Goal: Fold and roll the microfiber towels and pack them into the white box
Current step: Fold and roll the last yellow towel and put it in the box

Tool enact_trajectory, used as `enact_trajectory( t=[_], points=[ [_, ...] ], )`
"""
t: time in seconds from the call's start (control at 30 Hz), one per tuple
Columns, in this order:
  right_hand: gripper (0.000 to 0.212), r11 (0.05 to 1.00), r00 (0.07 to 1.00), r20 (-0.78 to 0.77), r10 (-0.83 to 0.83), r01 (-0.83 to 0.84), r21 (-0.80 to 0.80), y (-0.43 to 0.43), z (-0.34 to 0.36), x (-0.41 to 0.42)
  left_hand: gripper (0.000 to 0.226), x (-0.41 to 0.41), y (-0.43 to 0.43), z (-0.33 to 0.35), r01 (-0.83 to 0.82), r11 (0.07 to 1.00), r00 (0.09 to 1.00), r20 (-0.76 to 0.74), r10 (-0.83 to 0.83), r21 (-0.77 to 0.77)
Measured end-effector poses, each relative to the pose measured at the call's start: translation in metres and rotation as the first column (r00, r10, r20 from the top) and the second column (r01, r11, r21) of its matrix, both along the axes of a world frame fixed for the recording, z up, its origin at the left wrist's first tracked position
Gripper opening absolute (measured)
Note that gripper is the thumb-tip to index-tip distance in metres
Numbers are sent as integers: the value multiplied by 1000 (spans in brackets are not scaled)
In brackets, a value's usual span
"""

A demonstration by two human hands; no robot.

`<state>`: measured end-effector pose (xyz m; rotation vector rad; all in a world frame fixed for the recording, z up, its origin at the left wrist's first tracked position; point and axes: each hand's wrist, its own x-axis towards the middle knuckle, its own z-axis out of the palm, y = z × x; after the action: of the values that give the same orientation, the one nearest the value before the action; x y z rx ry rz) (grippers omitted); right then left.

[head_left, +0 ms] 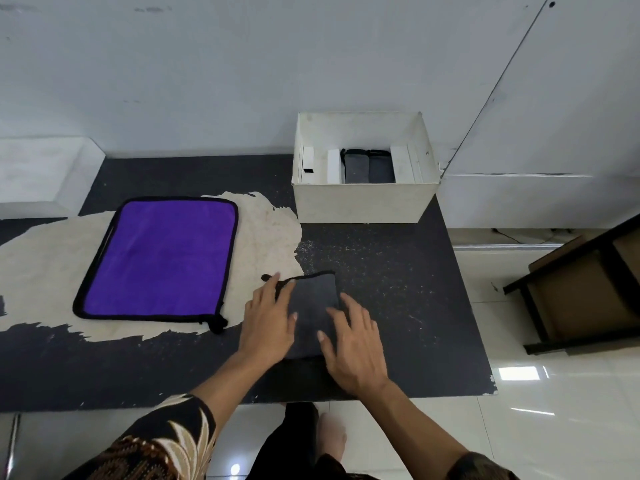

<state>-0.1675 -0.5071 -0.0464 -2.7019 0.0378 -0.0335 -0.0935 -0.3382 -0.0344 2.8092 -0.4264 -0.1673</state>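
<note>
Pressing down on the folded grey towel [313, 306] near the table's [398, 289] front edge, the left hand [268, 320] and right hand [353, 344] lie flat with fingers spread, seemingly finishing the fold, so the next move is rolling it tight for the white box [360, 202] at the back right corner.

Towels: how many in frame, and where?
4. Purple towel flat on the table, left; folded grey towel under the left hand and right hand; left grey roll and right grey roll side by side in the white box. Its front wall may hide more.
</note>
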Motion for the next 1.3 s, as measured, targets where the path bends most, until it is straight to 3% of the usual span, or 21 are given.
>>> enact_trajectory(
  t=[0.1,0.23,0.63,0.73,0.83,0.93,1.1,1.2,1.23,1.3],
  points=[
    [59,986,972,-186,146,-158,-50,15,2,23,73,2,-7,-10,203,960,975,-127,-181,191],
    [66,969,908,-403,116,-193,-156,9,-13,37,74,5,4,-23,274,906,944,-269,-190,323],
    [76,972,914,-400,62,-146,-183,12,-12,39,102,15,15,-22,207,856,948,-312,-57,473],
    [67,979,947,-250,-203,187,-85,14,2,28,98,5,11,-19,169,915,979,-173,-111,366],
    [48,892,877,-191,-441,452,17,12,9,16,81,-12,15,-24,293,917,954,-22,-299,270],
    [48,866,832,-327,-447,495,74,10,7,14,71,-24,24,-36,378,871,925,-99,-366,314],
    [40,824,744,-524,-416,551,128,2,12,26,74,-17,16,-24,328,915,944,-119,-307,236],
    [34,829,720,-567,-399,548,113,3,12,27,55,2,-6,0,137,989,989,42,-139,57],
    [33,827,718,-570,-400,551,114,4,13,27,47,10,-16,6,57,998,998,40,-57,-11],
    [27,822,725,-569,-389,551,140,6,14,26,38,26,-37,17,-123,986,986,-129,108,-115]
  ],
)
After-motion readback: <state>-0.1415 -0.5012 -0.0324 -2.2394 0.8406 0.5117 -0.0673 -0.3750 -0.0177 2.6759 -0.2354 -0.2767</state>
